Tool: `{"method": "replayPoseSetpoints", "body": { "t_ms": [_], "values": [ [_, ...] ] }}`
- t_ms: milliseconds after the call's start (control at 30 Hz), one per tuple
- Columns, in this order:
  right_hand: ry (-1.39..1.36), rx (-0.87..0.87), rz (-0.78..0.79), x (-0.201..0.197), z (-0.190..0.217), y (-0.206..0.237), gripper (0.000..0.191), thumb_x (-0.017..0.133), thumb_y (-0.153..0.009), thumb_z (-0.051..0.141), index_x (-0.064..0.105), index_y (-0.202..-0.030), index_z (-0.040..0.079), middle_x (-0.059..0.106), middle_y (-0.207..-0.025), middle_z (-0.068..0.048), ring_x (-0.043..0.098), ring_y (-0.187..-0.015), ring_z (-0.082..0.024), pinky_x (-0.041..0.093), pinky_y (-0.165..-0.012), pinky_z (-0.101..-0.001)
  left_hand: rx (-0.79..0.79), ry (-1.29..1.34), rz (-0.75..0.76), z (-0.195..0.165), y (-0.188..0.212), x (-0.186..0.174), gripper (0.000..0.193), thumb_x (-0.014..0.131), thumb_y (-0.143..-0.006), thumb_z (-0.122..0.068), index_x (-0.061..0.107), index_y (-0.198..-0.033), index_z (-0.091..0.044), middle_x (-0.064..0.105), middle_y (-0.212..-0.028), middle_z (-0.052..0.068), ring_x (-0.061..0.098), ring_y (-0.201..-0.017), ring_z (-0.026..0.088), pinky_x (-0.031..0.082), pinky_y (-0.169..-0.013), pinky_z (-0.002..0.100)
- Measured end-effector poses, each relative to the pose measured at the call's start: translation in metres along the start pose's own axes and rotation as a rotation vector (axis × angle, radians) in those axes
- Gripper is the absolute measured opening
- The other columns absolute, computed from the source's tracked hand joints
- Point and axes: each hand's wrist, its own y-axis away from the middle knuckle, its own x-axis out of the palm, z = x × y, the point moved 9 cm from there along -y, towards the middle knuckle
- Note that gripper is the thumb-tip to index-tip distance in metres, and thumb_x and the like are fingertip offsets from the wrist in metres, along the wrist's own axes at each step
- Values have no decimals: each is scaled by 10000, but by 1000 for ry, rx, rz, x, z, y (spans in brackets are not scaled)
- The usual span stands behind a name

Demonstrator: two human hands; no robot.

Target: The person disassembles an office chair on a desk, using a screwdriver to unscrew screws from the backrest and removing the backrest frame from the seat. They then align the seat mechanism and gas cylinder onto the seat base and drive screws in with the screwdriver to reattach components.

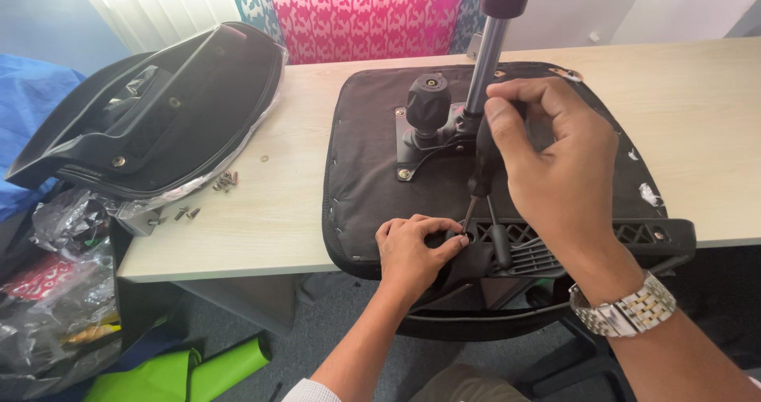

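A black seat base is seen on a pale wood-toned surface. At twelve o'clock, a pink and teal patterned cloth is shown. At seven o'clock, bright green rolls are seen. At four o'clock, a silver and gold wristwatch is worn.

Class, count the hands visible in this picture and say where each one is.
2. The left hand presses on the black bracket at the seat's near edge; the right hand grips a screwdriver above it. None seems hidden.

A pale wooden table carries an upturned chair seat, a backrest and loose screws.
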Motion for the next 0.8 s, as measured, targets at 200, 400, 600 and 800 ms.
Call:
{"method": "replayPoseSetpoints", "body": {
  "t_ms": [200, 400, 600, 800],
  "values": [
    [169, -363, -69, -4, 39, 11, 219, 835, -925, 157, 713, -993, -11, 670, -1031, -149, 638, -967, -178, 525, -768, -285, 6, -13, 0, -2, 0, -2, 264, 776, -792, -453, 830, -972, -268, 751, -1031, -15, 581, -1101, 206, 241, -1139, 429],
    [-232, 40, 99, 15, 1, 8, 143, 687, -971, 113, 668, -1107, 75, 728, -1044, -17, 711, -916, -38, 567, -787, -177, 13, -16, -9, -3, 3, 0, 277, 763, -809, -450, 817, -1013, -272, 752, -1033, -9, 590, -1097, 208, 257, -1134, 431],
    [-178, -228, 85, 16, 10, 2, 118, 714, -1024, 47, 644, -1104, -4, 670, -1181, -95, 686, -1056, -131, 577, -882, -248, 60, -18, -8, -3, 1, 2, 277, 762, -812, -425, 825, -1019, -253, 742, -1081, -7, 586, -1101, 213, 276, -1116, 425],
    [-193, -87, 184, 21, -7, -3, 181, 708, -1031, 90, 635, -1181, 19, 696, -1166, -60, 721, -1066, -106, 611, -878, -247, 118, -13, 21, -5, 0, 4, 281, 745, -839, -406, 812, -1051, -234, 736, -1132, -15, 597, -1092, 203, 321, -1101, 399]
  ]
}}
